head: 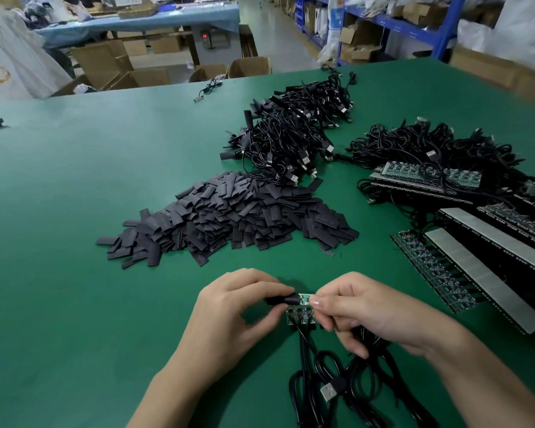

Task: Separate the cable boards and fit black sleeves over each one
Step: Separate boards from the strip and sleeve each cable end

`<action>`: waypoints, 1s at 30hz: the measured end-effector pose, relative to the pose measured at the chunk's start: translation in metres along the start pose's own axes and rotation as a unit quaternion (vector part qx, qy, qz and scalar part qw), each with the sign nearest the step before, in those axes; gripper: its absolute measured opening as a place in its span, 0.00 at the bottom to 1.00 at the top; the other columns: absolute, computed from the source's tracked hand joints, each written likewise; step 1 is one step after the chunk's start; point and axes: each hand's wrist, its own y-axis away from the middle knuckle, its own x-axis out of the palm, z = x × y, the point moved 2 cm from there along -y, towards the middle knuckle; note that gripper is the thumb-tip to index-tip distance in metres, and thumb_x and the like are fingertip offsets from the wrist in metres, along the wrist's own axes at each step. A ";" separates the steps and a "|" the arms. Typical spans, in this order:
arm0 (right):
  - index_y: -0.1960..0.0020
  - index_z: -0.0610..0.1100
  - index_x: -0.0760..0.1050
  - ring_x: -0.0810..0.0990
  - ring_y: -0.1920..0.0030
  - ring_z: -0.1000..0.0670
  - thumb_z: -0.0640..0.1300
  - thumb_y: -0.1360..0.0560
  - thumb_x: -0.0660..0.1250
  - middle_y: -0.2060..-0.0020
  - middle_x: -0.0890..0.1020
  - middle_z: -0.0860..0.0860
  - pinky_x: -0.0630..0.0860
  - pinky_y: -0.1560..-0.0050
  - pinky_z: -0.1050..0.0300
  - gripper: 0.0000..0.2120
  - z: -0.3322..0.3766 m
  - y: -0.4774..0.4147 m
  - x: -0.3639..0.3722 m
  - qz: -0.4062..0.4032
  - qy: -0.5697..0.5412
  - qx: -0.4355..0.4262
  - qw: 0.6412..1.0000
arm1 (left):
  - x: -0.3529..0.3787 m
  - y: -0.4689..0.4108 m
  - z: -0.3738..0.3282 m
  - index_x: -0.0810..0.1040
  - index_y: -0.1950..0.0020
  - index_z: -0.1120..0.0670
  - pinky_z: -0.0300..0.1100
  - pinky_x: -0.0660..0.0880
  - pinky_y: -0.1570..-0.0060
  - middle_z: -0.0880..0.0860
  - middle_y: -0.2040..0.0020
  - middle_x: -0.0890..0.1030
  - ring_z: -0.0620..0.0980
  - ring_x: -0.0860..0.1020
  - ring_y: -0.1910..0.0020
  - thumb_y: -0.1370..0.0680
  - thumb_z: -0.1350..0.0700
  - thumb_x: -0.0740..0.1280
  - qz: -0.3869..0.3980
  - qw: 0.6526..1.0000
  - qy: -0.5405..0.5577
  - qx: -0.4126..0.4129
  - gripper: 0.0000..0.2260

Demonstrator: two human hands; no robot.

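Note:
My left hand [229,316] pinches a black sleeve [283,300] at the table's near edge. The sleeve's open end covers one end of a small green cable board [304,299]. My right hand [362,310] pinches the board's other end and also holds black cables against its palm. Just below hangs a short strip of joined green boards [300,318], with their black cables [309,381] trailing toward me and a USB plug [328,391] lying among them. A large heap of loose black sleeves [229,217] lies ahead.
A pile of sleeved cables [297,134] sits beyond the sleeve heap on the green table [90,196]. Panels of joined boards with cables [464,211] are stacked at the right. Cardboard boxes [121,66] and blue shelving [399,23] stand past the far edge.

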 end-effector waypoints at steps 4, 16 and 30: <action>0.64 0.48 0.76 0.74 0.77 0.50 0.58 0.18 0.62 0.76 0.62 0.52 0.76 0.52 0.50 0.20 0.001 0.001 0.000 0.001 0.000 0.000 1.000 | 0.001 0.002 0.003 0.87 0.47 0.50 0.40 0.79 0.49 0.41 0.51 0.84 0.41 0.83 0.51 0.24 0.56 0.76 0.010 0.999 0.032 -0.032 0.07; 0.62 0.48 0.77 0.74 0.77 0.50 0.60 0.19 0.62 0.75 0.62 0.52 0.78 0.55 0.51 0.20 0.000 -0.001 0.000 -0.001 0.001 -0.005 1.000 | 0.004 0.001 0.002 0.87 0.47 0.48 0.45 0.80 0.53 0.39 0.51 0.83 0.39 0.82 0.52 0.23 0.50 0.73 -0.034 0.999 -0.020 0.003 0.07; 0.63 0.48 0.77 0.73 0.77 0.49 0.58 0.18 0.62 0.75 0.62 0.51 0.74 0.62 0.64 0.20 0.002 0.001 0.000 0.003 -0.003 -0.009 1.000 | 0.005 -0.001 -0.003 0.88 0.50 0.53 0.40 0.81 0.51 0.41 0.53 0.86 0.38 0.84 0.53 0.27 0.52 0.78 -0.020 0.998 0.051 -0.038 0.09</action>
